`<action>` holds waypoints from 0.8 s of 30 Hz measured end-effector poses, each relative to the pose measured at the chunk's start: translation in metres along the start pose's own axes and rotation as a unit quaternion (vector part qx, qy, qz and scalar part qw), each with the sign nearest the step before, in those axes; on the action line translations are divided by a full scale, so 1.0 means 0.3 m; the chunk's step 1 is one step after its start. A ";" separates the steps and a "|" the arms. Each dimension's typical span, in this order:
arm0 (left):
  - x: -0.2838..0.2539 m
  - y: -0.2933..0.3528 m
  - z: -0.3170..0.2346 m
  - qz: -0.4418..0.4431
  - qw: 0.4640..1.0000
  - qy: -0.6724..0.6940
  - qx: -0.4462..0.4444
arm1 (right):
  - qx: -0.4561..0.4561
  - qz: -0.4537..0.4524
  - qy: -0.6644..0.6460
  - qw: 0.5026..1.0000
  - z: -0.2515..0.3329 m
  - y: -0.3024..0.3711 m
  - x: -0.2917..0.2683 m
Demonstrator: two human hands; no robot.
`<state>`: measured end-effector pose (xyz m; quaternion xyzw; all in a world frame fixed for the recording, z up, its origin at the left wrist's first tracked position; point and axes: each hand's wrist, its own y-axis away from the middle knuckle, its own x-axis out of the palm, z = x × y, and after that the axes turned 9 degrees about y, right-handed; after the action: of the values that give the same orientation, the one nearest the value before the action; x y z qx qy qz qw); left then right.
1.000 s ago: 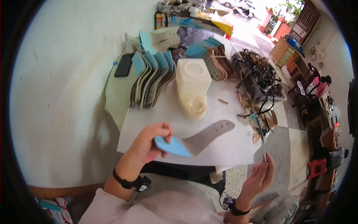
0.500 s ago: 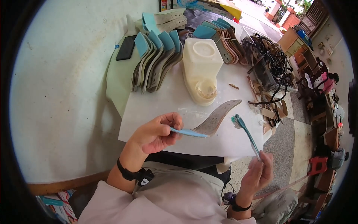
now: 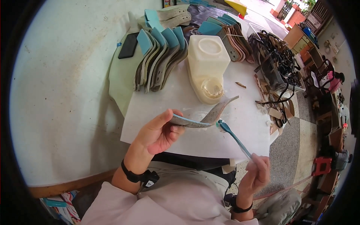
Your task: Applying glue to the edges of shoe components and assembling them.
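My left hand (image 3: 160, 132) grips one end of a curved shoe insole (image 3: 219, 111), thumb above and fingers below. The insole is seen nearly edge-on, grey-brown with a thin light-blue edge, and its free end curves up to the right. In my right hand (image 3: 256, 173) is a teal toothbrush (image 3: 238, 141), held by the end of its handle. The bristle head meets the insole's edge near its bend, or lies very close to it. Just beyond stands a cream plastic container (image 3: 204, 73) with a round open cup at its near end, crusted with pale residue.
Several blue-ended insoles (image 3: 160, 62) stand in a row at the left. A tied bundle of insoles (image 3: 237, 43) lies behind the container. A black phone (image 3: 128, 45) rests beside the wall. At right, a clear bin (image 3: 275, 62) overflows with dark straps. A person (image 3: 333, 80) sits far right.
The toothbrush has moved left and its head now meets the insole near the bend. The insole has tilted, so its blue face shows only as a thin edge.
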<state>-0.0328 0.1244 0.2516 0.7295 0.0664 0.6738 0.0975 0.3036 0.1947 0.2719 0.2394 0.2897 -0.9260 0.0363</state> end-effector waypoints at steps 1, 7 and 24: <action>0.002 0.001 0.000 -0.001 1.000 0.009 0.002 | 0.000 0.000 -0.001 1.000 0.004 -0.002 0.004; -0.006 -0.005 -0.001 0.007 1.000 0.010 0.001 | -0.026 0.025 0.017 0.999 0.029 -0.019 0.034; -0.037 -0.005 -0.009 0.032 0.999 0.036 -0.019 | 0.027 -0.007 -0.052 0.998 -0.032 -0.061 0.066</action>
<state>-0.0364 0.1234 0.2406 0.7047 0.0335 0.7033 0.0879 0.2864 0.2166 0.2654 0.1899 0.2638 -0.9449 0.0387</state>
